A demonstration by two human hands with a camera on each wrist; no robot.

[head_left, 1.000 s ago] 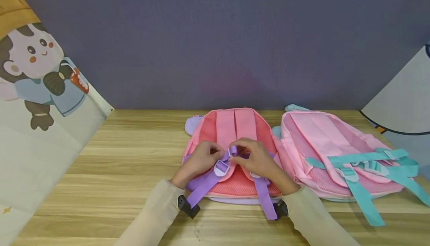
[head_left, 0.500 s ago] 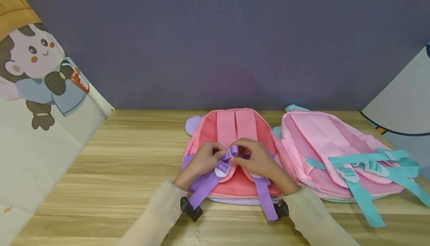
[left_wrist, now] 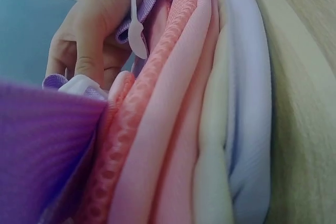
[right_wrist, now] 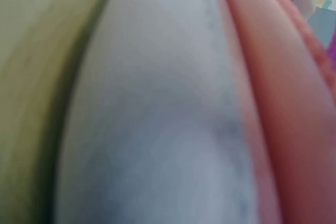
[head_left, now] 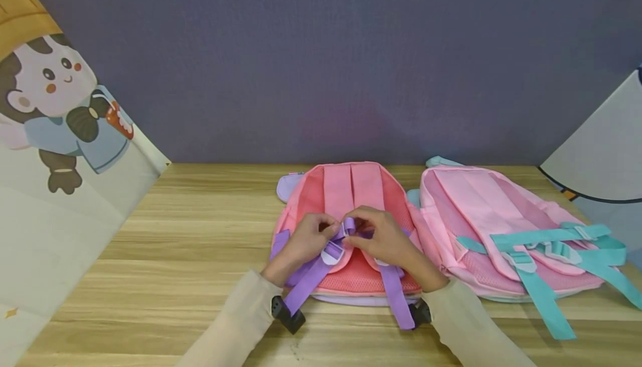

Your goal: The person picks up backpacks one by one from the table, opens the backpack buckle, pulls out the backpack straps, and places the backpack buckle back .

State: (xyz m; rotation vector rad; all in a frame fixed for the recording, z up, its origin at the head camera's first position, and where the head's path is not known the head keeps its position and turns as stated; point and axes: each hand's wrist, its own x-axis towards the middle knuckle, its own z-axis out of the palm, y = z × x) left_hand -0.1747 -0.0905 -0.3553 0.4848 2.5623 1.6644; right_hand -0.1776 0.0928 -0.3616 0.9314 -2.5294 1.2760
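A coral-pink backpack lies with its shoulder straps up, purple webbing hanging from white buckles. Over its middle, my left hand pinches purple webbing between thumb and fingers. My right hand pinches the purple strap just beside it, where it loops through a small slider buckle. The two hands' fingertips almost meet. In the left wrist view, a purple strap fills the lower left, and curled fingers show beyond the bag's edge. The right wrist view is blurred and mostly holds the bag's pale side.
A light-pink backpack with teal straps lies touching the coral one on the right. Both rest on a wooden table against a dark wall panel. Walls with cartoon prints stand left and right.
My left hand and forearm have shifted slightly to the right, with the webbing beside them. The right hand stays nearly still, holding the looped strap as before.
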